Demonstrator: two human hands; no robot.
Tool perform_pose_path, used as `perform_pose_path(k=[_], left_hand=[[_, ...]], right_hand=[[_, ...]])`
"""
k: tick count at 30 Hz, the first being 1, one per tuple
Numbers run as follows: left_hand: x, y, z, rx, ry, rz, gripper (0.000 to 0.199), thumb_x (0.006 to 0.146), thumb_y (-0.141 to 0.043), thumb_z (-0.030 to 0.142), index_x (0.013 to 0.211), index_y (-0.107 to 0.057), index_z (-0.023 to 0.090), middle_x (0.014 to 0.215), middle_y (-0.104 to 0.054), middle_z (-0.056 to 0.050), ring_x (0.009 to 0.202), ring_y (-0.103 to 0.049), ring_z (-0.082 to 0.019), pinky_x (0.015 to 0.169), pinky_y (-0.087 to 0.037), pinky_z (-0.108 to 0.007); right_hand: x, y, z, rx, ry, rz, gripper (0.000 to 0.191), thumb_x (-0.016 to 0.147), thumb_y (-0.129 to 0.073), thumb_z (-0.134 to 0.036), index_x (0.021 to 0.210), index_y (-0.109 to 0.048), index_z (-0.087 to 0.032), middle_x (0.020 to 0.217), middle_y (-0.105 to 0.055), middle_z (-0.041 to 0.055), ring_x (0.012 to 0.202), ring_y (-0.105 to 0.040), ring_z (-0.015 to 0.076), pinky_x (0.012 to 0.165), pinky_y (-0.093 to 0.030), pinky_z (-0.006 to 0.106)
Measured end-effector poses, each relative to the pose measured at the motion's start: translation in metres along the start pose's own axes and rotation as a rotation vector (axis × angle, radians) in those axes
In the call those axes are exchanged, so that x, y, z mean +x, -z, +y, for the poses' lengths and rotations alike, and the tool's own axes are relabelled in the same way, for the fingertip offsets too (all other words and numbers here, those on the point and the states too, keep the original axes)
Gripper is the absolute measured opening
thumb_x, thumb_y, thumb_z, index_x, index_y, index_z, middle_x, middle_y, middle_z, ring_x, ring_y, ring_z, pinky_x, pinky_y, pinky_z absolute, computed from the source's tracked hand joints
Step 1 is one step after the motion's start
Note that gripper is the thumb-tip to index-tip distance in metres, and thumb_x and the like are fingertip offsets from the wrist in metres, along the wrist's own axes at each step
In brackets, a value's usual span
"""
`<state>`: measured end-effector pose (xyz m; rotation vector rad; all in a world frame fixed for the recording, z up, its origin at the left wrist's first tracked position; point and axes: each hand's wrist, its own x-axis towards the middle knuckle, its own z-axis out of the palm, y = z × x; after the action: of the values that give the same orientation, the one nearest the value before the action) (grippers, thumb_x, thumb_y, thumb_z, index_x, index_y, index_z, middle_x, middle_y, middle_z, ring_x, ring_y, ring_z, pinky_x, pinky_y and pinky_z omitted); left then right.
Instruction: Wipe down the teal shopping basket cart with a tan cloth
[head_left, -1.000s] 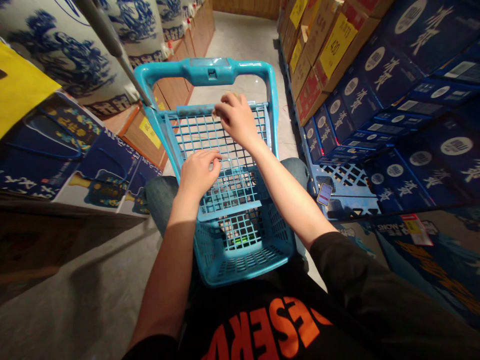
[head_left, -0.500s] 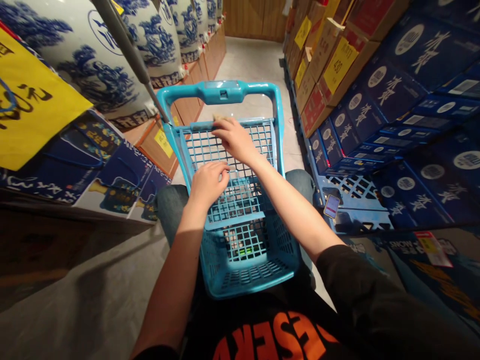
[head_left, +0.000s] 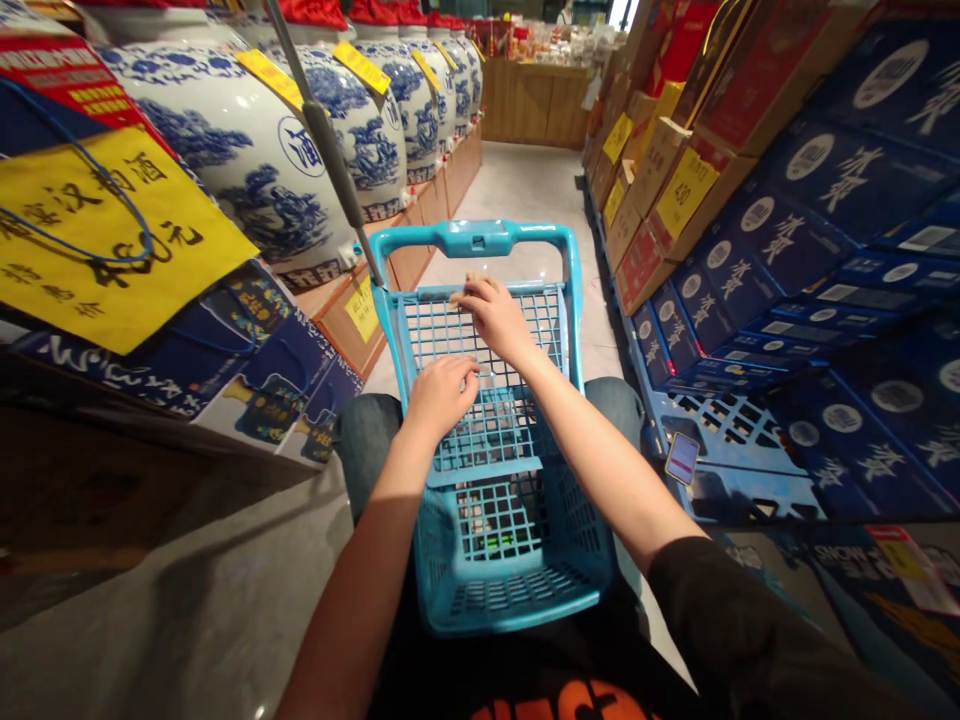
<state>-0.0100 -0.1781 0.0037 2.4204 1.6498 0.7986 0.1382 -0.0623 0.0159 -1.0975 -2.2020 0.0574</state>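
Observation:
A blue plastic shopping basket (head_left: 517, 598) with a raised handle stands between my knees, its mesh panel facing up toward me. My right hand (head_left: 498, 318) is at the top bar of the mesh, its bent fingers pressing a crumpled tan cloth (head_left: 474, 284) there. Lower and to the left, my left hand (head_left: 442, 395) lies over the mesh with fingers bent and close together, seemingly gripping it; the fingertips are partly hidden. A grey pole (head_left: 330, 150) rises from the basket's upper left corner.
Large blue-and-white jars (head_left: 300, 165) line the left, behind gift boxes and a yellow price sign (head_left: 120, 240). Stacked blue cartons (head_left: 795, 215) stand on the right. A phone (head_left: 682, 458) lies on a blue pallet (head_left: 772, 485). The aisle floor (head_left: 529, 190) runs ahead to a wooden counter (head_left: 534, 102).
The view has tipped upward, so the jar tops and the far counter now show. More of the tan cloth is visible at my right fingers. My left hand keeps its place on the mesh.

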Motion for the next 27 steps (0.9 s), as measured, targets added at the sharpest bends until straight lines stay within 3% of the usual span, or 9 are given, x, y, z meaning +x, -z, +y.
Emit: perform_pose_path(k=[4,6,13,16,22,24,27], left_hand=[[-0.001,-0.001,0.000,0.004,0.024,0.010,0.031,0.096,-0.054,0.013,0.105,-0.082,0.021,0.119,-0.083,-0.008,0.116,-0.077,-0.030,0.106,-0.063,-0.047],[-0.001,-0.001,0.001,0.003,0.020,0.009,0.031,0.095,-0.054,0.013,0.106,-0.082,0.020,0.119,-0.083,-0.009,0.116,-0.077,-0.030,0.107,-0.063,-0.047],[0.000,0.000,0.001,0.022,-0.002,0.002,0.032,0.095,-0.053,0.014,0.108,-0.082,0.019,0.115,-0.084,-0.011,0.112,-0.078,-0.030,0.105,-0.064,-0.047],[-0.001,0.000,0.001,0.019,0.001,0.010,0.033,0.095,-0.054,0.013,0.108,-0.082,0.020,0.118,-0.083,-0.010,0.115,-0.078,-0.030,0.107,-0.063,-0.047],[-0.001,0.000,0.002,-0.020,0.018,0.012,0.031,0.095,-0.054,0.014,0.106,-0.082,0.020,0.119,-0.083,-0.009,0.115,-0.077,-0.030,0.107,-0.062,-0.048],[-0.001,0.000,0.002,-0.026,0.011,0.020,0.032,0.095,-0.053,0.014,0.106,-0.082,0.021,0.118,-0.083,-0.008,0.114,-0.078,-0.029,0.107,-0.062,-0.048],[-0.002,-0.001,0.001,-0.026,-0.001,0.031,0.032,0.094,-0.054,0.014,0.106,-0.082,0.022,0.117,-0.083,-0.007,0.113,-0.078,-0.029,0.107,-0.063,-0.046]], right_hand=[[-0.004,0.020,0.026,-0.022,-0.216,0.193,0.043,0.099,-0.046,-0.003,0.115,-0.081,-0.022,0.134,-0.069,0.0130,0.126,-0.055,0.0307,0.114,-0.050,0.051],[-0.006,0.022,0.026,-0.037,-0.244,0.230,0.043,0.099,-0.046,-0.003,0.113,-0.082,-0.021,0.126,-0.070,0.0137,0.119,-0.055,0.0311,0.110,-0.051,0.051],[-0.003,-0.008,-0.018,-0.085,-0.012,-0.041,0.043,0.099,-0.044,0.000,0.112,-0.081,-0.018,0.130,-0.070,0.0148,0.119,-0.055,0.0308,0.108,-0.051,0.047],[-0.001,0.001,-0.005,-0.037,-0.027,0.018,0.042,0.100,-0.047,-0.001,0.112,-0.082,-0.021,0.127,-0.070,0.0132,0.119,-0.055,0.0305,0.109,-0.050,0.047],[-0.009,0.036,0.043,-0.006,-0.332,0.274,0.028,0.092,-0.056,-0.006,0.087,-0.079,-0.020,0.112,-0.067,0.0140,0.114,-0.055,0.0330,0.105,-0.049,0.051],[-0.011,0.034,0.041,-0.016,-0.357,0.282,0.026,0.091,-0.056,-0.006,0.086,-0.077,-0.020,0.108,-0.067,0.0141,0.112,-0.055,0.0333,0.103,-0.049,0.051],[-0.009,0.023,0.026,-0.043,-0.252,0.174,0.028,0.090,-0.054,-0.004,0.086,-0.076,-0.020,0.107,-0.068,0.0134,0.111,-0.057,0.0331,0.101,-0.050,0.049]])
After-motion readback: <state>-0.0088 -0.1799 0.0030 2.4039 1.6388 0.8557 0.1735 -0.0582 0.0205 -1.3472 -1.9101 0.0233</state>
